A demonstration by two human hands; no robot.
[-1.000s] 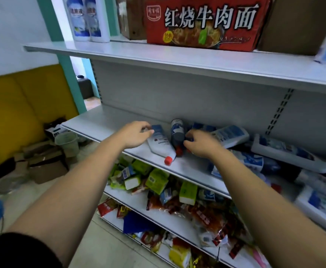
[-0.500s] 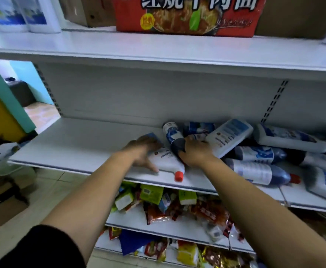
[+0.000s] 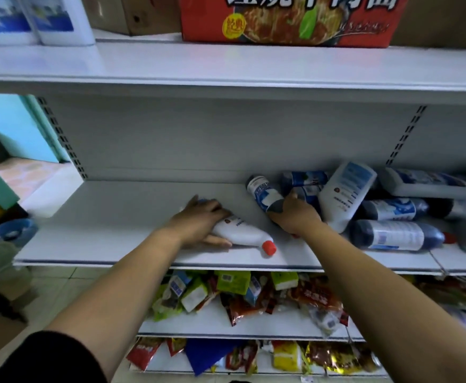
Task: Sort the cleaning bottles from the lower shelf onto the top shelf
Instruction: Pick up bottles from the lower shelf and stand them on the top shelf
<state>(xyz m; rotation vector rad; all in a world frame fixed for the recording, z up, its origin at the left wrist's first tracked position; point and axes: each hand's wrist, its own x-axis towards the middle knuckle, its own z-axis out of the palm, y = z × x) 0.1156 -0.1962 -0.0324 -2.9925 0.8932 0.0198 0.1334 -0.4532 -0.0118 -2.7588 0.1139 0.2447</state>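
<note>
A: Hands?
B: We grip w/ both. L hand clamps white bottle, lying on lower shelf, cap toward 4 o'clock. R hand wraps dark bottle.
A: Rest?
B: Bottle pile at our 3 o'clock; top shelf at 12.

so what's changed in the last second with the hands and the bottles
Both hands closed in and took hold. The left hand now grips the white bottle with the red cap; the right hand grips the dark blue bottle beside it. Neither bottle has clearly left the lower shelf. The pile of bottles to the right and the two bottles on the top shelf are as before.
</note>
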